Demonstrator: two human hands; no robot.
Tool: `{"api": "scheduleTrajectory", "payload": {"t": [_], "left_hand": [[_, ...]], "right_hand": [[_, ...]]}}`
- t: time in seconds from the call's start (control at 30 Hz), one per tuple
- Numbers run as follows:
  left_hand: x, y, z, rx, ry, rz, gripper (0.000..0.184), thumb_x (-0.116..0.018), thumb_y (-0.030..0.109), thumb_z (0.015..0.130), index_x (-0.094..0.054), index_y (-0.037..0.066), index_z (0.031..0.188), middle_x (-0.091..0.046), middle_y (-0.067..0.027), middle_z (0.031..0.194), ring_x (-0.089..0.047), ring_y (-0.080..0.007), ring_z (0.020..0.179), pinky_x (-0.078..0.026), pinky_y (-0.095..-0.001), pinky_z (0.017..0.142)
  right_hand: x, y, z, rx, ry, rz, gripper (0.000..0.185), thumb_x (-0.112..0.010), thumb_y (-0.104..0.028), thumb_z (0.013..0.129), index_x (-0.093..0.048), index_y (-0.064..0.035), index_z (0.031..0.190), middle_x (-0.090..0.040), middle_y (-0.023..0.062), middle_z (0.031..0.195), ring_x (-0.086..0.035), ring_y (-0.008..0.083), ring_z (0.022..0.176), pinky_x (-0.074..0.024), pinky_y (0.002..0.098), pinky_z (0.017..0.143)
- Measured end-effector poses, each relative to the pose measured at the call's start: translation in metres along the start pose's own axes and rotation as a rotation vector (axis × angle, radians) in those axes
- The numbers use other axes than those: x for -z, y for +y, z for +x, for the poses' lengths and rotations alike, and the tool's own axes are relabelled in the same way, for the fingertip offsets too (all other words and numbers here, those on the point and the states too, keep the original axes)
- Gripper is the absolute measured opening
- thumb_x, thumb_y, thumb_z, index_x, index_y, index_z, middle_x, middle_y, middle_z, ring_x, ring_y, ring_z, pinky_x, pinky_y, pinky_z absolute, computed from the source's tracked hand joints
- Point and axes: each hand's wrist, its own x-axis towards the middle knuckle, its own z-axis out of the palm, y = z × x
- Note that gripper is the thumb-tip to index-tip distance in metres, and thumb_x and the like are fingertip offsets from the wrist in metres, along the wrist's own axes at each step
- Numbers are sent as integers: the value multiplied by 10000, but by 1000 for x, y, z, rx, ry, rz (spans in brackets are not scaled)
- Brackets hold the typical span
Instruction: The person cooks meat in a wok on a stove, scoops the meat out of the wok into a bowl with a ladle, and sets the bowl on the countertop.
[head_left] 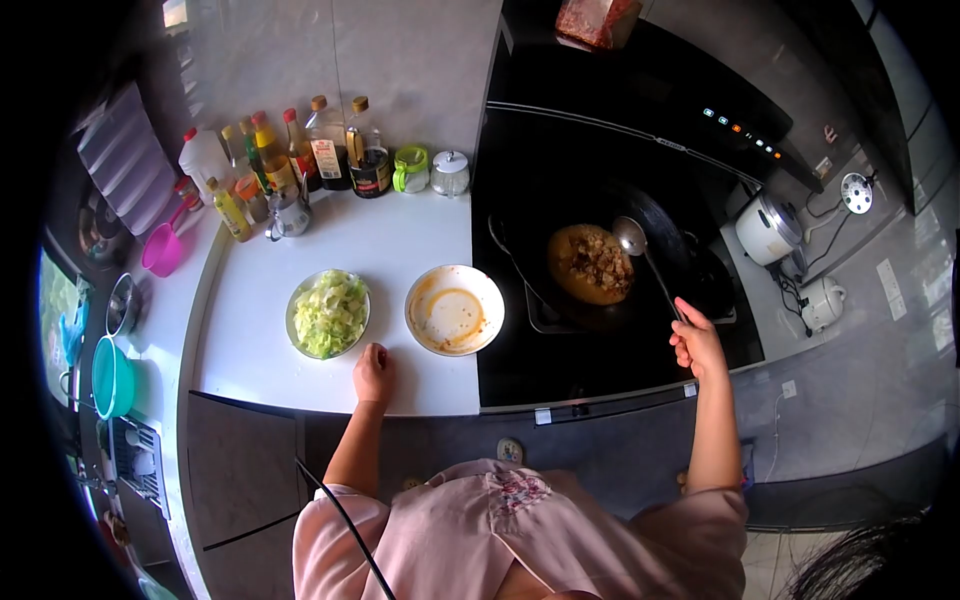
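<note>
My right hand (pixel 697 340) is closed round the handle of a metal ladle (pixel 630 236), whose bowl is inside the dark wok (pixel 650 205) at the right edge of the food. Brown chunks in sauce (pixel 592 262) lie in the wok. My left hand (pixel 375 373) rests closed near the counter's front edge; whether anything is in its fingers is hidden. Just above it stands a bowl of chopped green cabbage (pixel 328 313). To its right is a white bowl (pixel 455 310) with brown sauce smears and no food in it.
Bottles (pixel 327 150), a green-lidded jar (pixel 410 169) and a small metal pot (pixel 289 214) stand along the wall. A teal basin (pixel 113 377) and pink scoop (pixel 161 250) are at the left. A rice cooker (pixel 768 228) sits right of the black stove (pixel 600 372).
</note>
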Motion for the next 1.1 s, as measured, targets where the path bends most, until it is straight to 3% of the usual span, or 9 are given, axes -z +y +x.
{"api": "scheduleTrajectory", "payload": {"t": [0.2, 0.33, 0.87, 1.0, 1.07, 1.1], "left_hand": [[1, 1, 0, 1, 0, -3, 75, -582, 69, 733, -518, 56, 770, -558, -125, 685, -558, -305, 628, -452, -386, 577], [0, -2, 0, 26, -18, 14, 70, -580, 66, 732, -523, 59, 772, -559, -123, 676, -560, -304, 626, -453, -386, 577], [0, 2, 0, 6, 6, 7, 66, -571, 61, 730, -510, 60, 757, -537, -117, 651, -548, -296, 602, -443, -382, 559], [2, 3, 0, 13, -2, 2, 56, -562, 67, 735, -508, 62, 752, -533, -116, 649, -542, -298, 598, -439, -384, 558], [1, 2, 0, 7, 7, 6, 55, -561, 69, 736, -508, 62, 750, -531, -116, 648, -540, -299, 597, -438, -384, 557], [0, 2, 0, 1, 9, 4, 56, -561, 70, 736, -507, 62, 749, -530, -117, 648, -540, -299, 597, -437, -385, 557]], "right_hand": [[8, -6, -1, -219, -276, 278, 532, -481, -75, 869, -338, -181, 1370, -514, 90, 668, -362, 95, 378, -269, 227, 357], [8, -15, -27, -229, -304, 280, 552, -471, -72, 870, -303, -169, 1387, -517, 105, 675, -356, 89, 378, -270, 229, 355], [14, -12, -76, -38, -279, -120, 528, -512, 9, 802, -447, -115, 1311, -517, 46, 620, -333, 49, 358, -254, 191, 325], [-5, -1, -63, 67, -160, -312, 506, -536, -1, 799, -498, -156, 1280, -506, -6, 657, -351, 23, 424, -285, 177, 361], [-10, 16, -44, 306, -132, -379, 503, -544, -10, 805, -496, -162, 1282, -508, -8, 663, -357, 22, 441, -290, 172, 370], [-9, 15, -44, 308, -131, -379, 503, -544, -10, 805, -496, -162, 1282, -508, -8, 663, -357, 22, 441, -290, 172, 370]]}}
